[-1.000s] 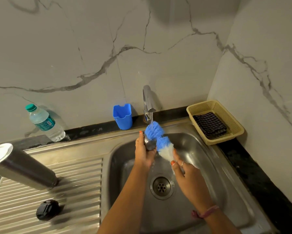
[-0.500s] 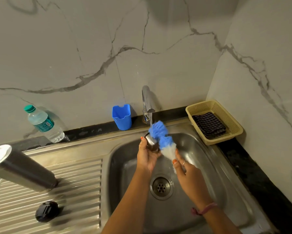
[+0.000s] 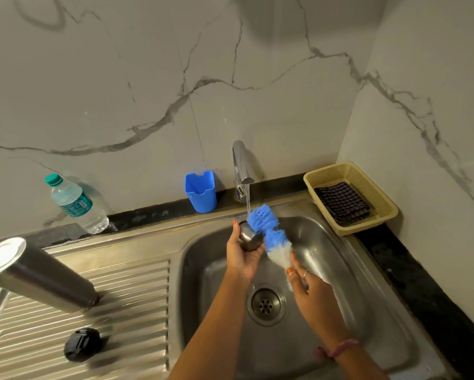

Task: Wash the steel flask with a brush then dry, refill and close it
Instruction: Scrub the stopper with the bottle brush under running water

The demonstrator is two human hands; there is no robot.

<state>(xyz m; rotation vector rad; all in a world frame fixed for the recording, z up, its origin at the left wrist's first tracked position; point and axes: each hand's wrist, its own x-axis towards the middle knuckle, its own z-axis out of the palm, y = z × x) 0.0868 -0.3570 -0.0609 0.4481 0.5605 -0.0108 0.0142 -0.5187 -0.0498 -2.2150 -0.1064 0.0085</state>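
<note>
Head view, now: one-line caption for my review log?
Left hand holds a small steel cup under the running tap while right hand scrubs it with the blue brush.

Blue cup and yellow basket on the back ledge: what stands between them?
Head view: the tap stands between the blue cup and the yellow basket, its water running down onto the brush.

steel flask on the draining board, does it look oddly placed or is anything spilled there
The steel flask stands upside down and tilted on the ribbed draining board, mouth down, probably to drain. Its black cap lies loose nearby. No spill shows.
</note>
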